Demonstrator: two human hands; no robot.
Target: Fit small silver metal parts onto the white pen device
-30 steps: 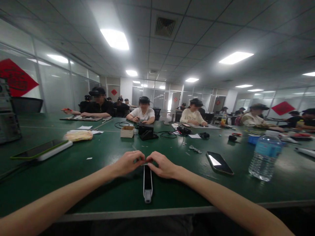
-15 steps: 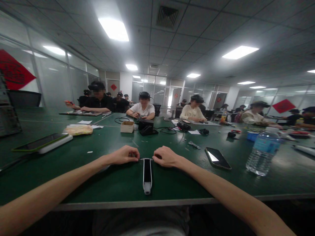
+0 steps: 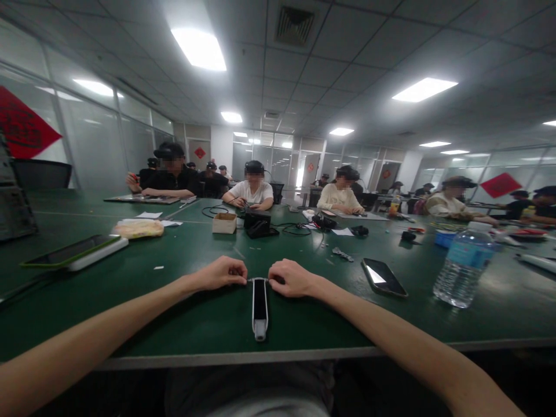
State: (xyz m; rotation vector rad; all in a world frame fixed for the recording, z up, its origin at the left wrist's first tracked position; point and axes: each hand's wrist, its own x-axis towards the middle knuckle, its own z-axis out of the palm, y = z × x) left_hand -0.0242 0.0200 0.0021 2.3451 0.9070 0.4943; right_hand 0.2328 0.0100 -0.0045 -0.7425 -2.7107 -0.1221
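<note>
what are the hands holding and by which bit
The left hand and right hand pinch the ends of a thin silver strip across the top of a slim black-and-white device.

Left forearm point(image 3: 99, 327) and right forearm point(image 3: 391, 321) bare up to frame edge; long, slim, smooth, tapering to narrow wrists. Left hand point(image 3: 219, 274) and right hand point(image 3: 292, 278) bare, slender-fingered. Fingertips partly hidden at this angle; nail detail too small to judge. Pale grey garment point(image 3: 247, 394) at bottom of frame, soft fabric with faint folds; dim and cut off by frame, probably trousers or shirt hem, type not confirmed.
</note>
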